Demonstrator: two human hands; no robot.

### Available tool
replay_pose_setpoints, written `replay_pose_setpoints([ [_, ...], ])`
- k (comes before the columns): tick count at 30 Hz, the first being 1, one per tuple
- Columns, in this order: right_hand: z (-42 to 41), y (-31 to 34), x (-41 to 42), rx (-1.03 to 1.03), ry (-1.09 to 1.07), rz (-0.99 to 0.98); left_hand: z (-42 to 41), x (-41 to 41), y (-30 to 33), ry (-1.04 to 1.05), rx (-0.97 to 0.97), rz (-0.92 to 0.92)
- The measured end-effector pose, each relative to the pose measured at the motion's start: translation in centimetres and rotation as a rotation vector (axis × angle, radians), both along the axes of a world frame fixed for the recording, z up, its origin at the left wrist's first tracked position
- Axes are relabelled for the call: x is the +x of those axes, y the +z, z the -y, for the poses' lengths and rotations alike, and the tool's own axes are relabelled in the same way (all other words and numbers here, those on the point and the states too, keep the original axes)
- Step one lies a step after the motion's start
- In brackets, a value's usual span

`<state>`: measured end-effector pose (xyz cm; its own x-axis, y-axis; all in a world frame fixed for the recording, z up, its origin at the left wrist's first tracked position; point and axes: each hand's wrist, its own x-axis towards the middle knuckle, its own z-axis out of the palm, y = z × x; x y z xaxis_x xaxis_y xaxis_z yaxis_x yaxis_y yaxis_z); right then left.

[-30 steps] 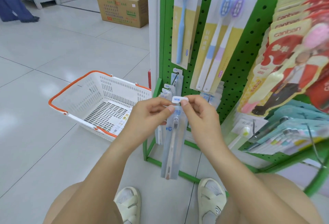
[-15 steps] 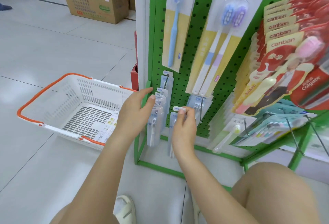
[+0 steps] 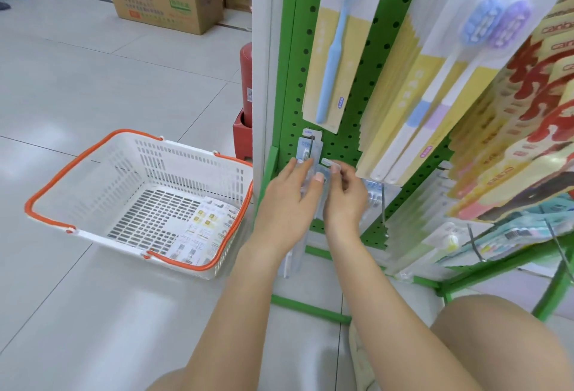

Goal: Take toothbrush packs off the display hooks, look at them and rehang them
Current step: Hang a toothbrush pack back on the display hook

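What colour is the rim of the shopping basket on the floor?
Orange, on the white plastic shopping basket; the head view shows it.

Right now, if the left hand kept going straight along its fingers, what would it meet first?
Probably the clear toothbrush packs hanging low on the green pegboard; the left hand seems to touch them already, though depth is unclear.

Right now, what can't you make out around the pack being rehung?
Head view only:
- Hook tip: hidden behind right hand and pack header; whether it is threaded is unclear.
- Pack body: covered by left hand.
- Header print: too small.
- Lower-right packs: blurred.
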<state>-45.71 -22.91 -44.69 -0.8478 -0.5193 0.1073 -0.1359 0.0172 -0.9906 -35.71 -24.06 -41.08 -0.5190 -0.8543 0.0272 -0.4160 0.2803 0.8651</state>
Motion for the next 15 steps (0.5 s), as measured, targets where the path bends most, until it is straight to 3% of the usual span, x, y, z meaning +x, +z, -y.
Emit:
replay_pose_setpoints([
  [9,1.5,0.3,-0.4,-0.108,0.191,0.065,0.3,0.3,0.1,-0.041,0.043,0.023],
  [15,1.8,1.0,-0.4,-0.129,0.281,0.305,0.3,0.4,1.0,-0.033,0.208,-0.139],
])
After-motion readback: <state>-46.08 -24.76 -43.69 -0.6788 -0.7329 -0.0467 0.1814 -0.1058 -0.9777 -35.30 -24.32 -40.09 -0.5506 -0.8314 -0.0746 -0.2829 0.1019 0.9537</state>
